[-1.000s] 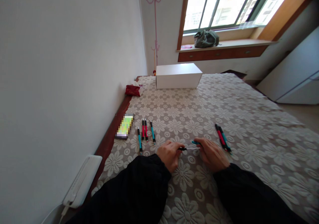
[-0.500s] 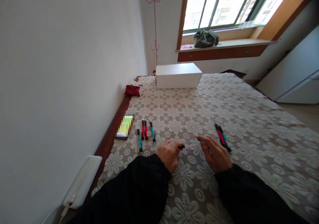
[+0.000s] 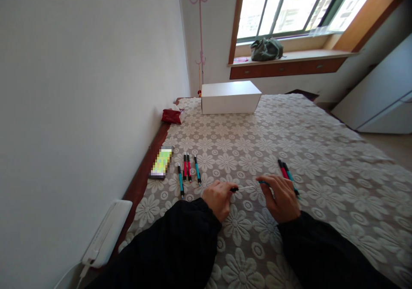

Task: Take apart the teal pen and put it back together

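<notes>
My left hand (image 3: 218, 200) is closed, pinching the black grip section (image 3: 234, 189) of a pen. A thin whitish refill (image 3: 246, 188) sticks out of it to the right. In my right hand (image 3: 282, 198), thumb and fingers are closed around a teal pen barrel (image 3: 263, 182), mostly hidden by the fingers. A gap separates the refill's end from the barrel. Just beyond my right hand lie a red-and-black pen (image 3: 282, 169) and a teal-and-black pen (image 3: 289, 175), partly covered by it. Left of my left hand are two teal pens (image 3: 180, 182) and two red pens (image 3: 189, 167).
A phone (image 3: 162, 162) with a blurred screen lies at the left edge of the flowered cloth (image 3: 238, 254). Farther back are a red tissue pack (image 3: 171, 116) and a white box (image 3: 230, 104). A white power strip (image 3: 107, 233) rests by the wall.
My right hand has shifted slightly right with the teal barrel, widening the gap to the refill. It now covers more of the pens on the right. My left hand has stayed in place.
</notes>
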Tool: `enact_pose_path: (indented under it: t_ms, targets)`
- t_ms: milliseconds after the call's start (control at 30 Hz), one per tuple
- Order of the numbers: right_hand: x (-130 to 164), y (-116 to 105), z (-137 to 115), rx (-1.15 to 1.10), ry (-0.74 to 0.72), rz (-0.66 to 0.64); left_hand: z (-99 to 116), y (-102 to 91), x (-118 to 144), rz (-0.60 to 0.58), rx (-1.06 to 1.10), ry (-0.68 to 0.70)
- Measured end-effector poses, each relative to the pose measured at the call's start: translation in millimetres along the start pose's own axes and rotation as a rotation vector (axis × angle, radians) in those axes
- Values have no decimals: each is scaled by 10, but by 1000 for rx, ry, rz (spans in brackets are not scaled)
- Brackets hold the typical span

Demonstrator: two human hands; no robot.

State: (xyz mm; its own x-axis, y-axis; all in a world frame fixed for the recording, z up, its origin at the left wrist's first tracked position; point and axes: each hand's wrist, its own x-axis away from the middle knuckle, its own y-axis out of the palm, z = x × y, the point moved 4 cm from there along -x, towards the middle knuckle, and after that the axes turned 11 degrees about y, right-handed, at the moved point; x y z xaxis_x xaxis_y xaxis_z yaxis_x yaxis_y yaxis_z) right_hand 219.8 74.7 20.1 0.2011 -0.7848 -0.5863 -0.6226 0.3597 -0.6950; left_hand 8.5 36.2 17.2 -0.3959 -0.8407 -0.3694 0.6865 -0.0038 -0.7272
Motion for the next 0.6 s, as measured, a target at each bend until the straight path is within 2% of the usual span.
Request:
enact_pose_path:
  t_ms: [167,600]
  targets:
    - [-2,-8,-57,-13,-72,1,21,-15,-1,-1,-20,-5]
    - [7,3,-156,-82,-102,-103,1,-3,7,-6,5,2]
